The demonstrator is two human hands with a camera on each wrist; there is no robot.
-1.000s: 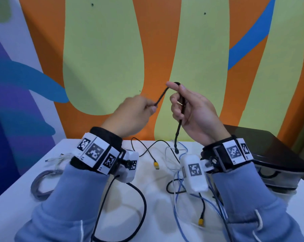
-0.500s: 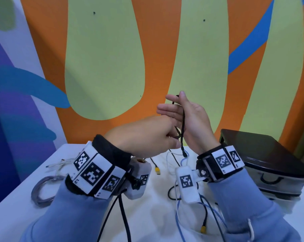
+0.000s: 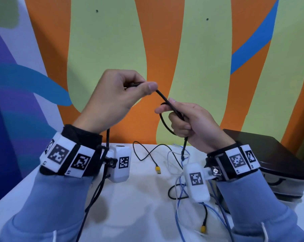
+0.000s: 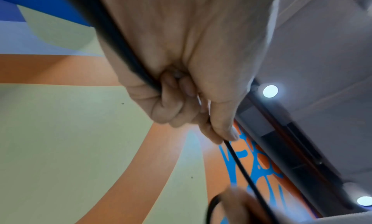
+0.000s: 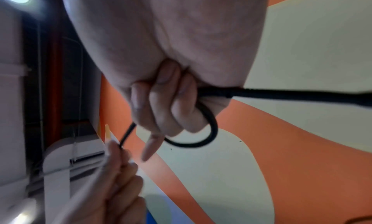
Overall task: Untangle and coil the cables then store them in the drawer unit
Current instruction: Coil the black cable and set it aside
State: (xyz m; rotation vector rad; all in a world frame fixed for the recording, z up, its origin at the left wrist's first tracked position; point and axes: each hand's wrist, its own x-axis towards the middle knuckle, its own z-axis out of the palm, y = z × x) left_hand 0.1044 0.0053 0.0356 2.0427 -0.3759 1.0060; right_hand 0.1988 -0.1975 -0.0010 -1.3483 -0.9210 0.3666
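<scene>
**Coiling a black cable in mid-air**

Both hands are raised above a white table (image 3: 139, 198). The left hand (image 3: 112, 100) pinches the black cable (image 3: 162, 96) between thumb and curled fingers. The cable runs taut to the right hand (image 3: 187, 123), whose fingers curl around a small first loop; its index finger points outward.

This looks like an early coiling step. Next, the left hand would need to feed more slack around the right fingers.

Below the hands, blue, white and thin black cables (image 3: 180, 189) lie tangled. Right of the right hand sits the dark-topped drawer unit (image 3: 269, 154); its drawers seem closed, contents not visible.
</scene>
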